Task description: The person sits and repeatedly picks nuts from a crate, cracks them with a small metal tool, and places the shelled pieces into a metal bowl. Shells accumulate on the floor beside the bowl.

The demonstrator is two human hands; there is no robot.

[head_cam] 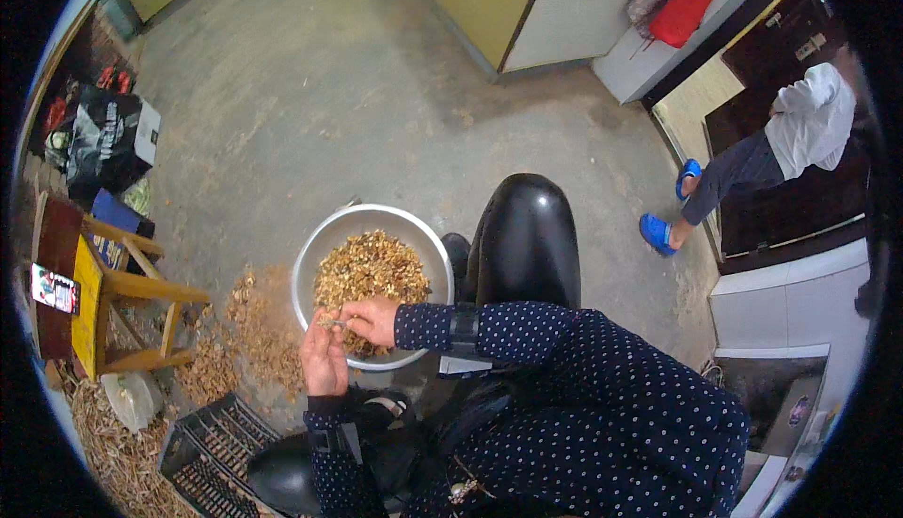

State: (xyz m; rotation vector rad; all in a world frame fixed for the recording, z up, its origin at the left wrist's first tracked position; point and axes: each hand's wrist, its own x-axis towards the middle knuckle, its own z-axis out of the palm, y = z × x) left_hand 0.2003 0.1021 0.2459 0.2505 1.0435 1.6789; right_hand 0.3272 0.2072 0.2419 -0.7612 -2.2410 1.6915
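Note:
My left hand (325,368) is palm up at the near left rim of a metal basin (301,257), with a small tan piece of nut (326,320) held at its fingertips. My right hand (372,319) reaches over the basin and meets the left one. Between its thumb and fingers is a thin, greyish tool (340,323), its tip against the nut piece; its exact kind is too small to tell. A heap of broken nut pieces (374,264), which look like walnut, fills the basin's bottom below my hands.
Brown shells (268,334) litter the floor left of the basin. A black plastic crate (219,440) lies nearby. A yellow wooden stool (141,285) stands left, near a lit phone (54,288). A person (769,144) in blue clogs is by the door at right.

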